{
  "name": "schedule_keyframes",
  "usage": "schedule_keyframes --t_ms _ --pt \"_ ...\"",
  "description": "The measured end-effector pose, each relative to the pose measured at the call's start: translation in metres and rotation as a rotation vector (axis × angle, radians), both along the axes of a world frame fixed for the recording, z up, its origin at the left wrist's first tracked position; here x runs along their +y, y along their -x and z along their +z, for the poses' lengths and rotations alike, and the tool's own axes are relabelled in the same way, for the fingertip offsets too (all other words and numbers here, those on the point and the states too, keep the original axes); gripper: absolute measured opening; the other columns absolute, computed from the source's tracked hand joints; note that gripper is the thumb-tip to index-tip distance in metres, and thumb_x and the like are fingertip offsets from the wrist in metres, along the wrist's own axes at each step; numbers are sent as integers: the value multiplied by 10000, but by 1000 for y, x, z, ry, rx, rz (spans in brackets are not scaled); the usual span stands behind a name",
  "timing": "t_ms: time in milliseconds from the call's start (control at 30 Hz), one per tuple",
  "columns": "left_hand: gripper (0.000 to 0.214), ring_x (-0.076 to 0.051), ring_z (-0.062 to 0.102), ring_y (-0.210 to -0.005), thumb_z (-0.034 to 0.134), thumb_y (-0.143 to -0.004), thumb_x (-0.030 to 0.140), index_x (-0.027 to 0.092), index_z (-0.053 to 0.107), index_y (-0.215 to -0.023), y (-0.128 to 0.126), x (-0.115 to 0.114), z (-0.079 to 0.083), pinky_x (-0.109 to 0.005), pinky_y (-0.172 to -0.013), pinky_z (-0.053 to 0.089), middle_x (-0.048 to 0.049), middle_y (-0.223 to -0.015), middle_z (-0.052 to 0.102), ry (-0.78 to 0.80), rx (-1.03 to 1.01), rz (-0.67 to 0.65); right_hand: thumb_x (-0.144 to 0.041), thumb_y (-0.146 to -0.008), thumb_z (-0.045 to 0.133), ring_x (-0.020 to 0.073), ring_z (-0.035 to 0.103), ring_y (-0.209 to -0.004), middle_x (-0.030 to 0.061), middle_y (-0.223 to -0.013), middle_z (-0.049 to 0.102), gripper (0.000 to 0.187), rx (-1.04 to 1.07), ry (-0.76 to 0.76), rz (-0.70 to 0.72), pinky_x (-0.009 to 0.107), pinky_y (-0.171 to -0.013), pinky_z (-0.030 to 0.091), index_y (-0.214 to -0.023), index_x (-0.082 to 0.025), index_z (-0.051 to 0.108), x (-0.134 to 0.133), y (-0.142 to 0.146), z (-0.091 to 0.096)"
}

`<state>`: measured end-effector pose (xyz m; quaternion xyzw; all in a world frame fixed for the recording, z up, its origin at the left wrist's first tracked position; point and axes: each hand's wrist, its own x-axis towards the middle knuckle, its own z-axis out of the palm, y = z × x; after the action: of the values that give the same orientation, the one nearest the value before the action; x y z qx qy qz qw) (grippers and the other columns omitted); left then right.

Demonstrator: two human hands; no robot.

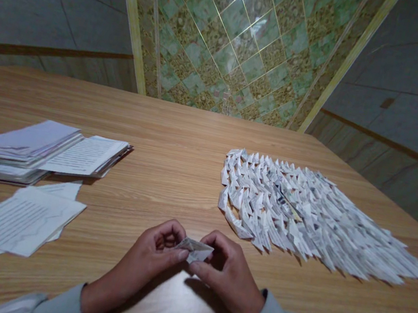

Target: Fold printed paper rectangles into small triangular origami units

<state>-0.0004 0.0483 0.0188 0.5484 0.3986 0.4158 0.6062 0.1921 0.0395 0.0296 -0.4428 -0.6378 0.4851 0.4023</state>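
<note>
A small folded piece of paper (198, 252), with pointed ends and a flap standing up, is held between my two hands just above the table. My left hand (154, 252) pinches its left side between thumb and fingers. On the other side, my right hand (226, 273) grips the right end, its thumb below and fingertips at the tip. Some of the fingers are hidden behind the paper and curled into the palms. Off to the right stand many folded paper boats (284, 207), packed in close rows, white with grey print.
Stacked papers and booklets (28, 146) lie at the left, beside an open-faced lined pad (85, 156). Several loose lined sheets (23, 221) overlap nearer to me. The wooden table (178, 146) reaches back toward a green and brown tiled wall (232, 47).
</note>
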Motion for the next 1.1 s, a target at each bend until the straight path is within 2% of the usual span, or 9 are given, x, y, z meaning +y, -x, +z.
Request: schedule_keyframes --t_ms 167,233,300,400,533,633,767,933,1100 --pt "162 -161 585 -704 715 -826 303 188 602 -831 -1 -3 0 -254 -642 450 4 -753 630 -95 85 -30 -216 -811 719 156 517 -675 -10 -689 570 192 -158 -276 -37 265 -610 334 -688 -184 575 0 -1 -3" --pt "126 -204 636 -843 697 -848 245 203 641 -953 1 -4 2 -307 -751 491 -35 -909 684 -266 227 27 -163 -846 681 166 521 -699 -4 -694 574 177 -250 -424 -65 275 -639 334 -704 -182 578 1 -4 -4" --pt "206 -223 631 -948 703 -854 195 232 645 -1048 3 -5 5 -337 -839 485 -46 -1023 684 -501 373 82 -110 -861 637 177 506 -719 6 -707 572 162 -374 -585 -91 292 -664 323 -725 -178 580 2 -6 -5" --pt "152 -208 605 -901 682 -896 181 238 632 -1028 4 -4 7 -313 -790 471 -31 -970 657 -762 513 54 -76 -843 629 195 485 -741 22 -737 577 148 -572 -731 -104 314 -678 307 -743 -171 578 2 -8 -4" --pt "44 -207 570 -804 601 -951 182 202 595 -913 2 -4 3 -309 -694 436 -32 -861 618 -872 690 -20 -102 -854 668 208 476 -760 34 -763 598 156 -763 -805 -92 332 -691 311 -742 -174 588 1 -6 -4" --pt "103 -218 563 -785 586 -938 145 198 576 -851 1 -5 -2 -317 -672 422 -33 -835 621 -872 819 -83 -114 -854 712 203 481 -758 25 -762 610 177 -849 -808 -56 334 -696 318 -735 -180 599 0 -5 -6" --pt "89 -231 570 -790 605 -930 152 197 600 -853 3 -5 -5 -335 -687 423 -37 -841 642 -823 921 -139 -144 -824 777 197 509 -775 15 -780 632 166 -901 -710 33 328 -696 328 -756 -182 630 0 -8 -7" --pt "102 -238 577 -813 598 -953 191 198 639 -859 4 -5 -2 -344 -703 423 -42 -849 648 -777 945 -142 -183 -864 754 201 551 -842 8 -802 658 96 -864 -514 105 325 -744 342 -791 -198 693 3 -15 -3" --pt "171 -232 570 -812 567 -984 236 190 639 -837 3 -1 -1 -345 -709 416 -43 -843 637 -740 978 -111 -237 -902 723 201 563 -841 15 -799 681 140 -841 -388 133 327 -753 348 -768 -197 724 5 -19 6"
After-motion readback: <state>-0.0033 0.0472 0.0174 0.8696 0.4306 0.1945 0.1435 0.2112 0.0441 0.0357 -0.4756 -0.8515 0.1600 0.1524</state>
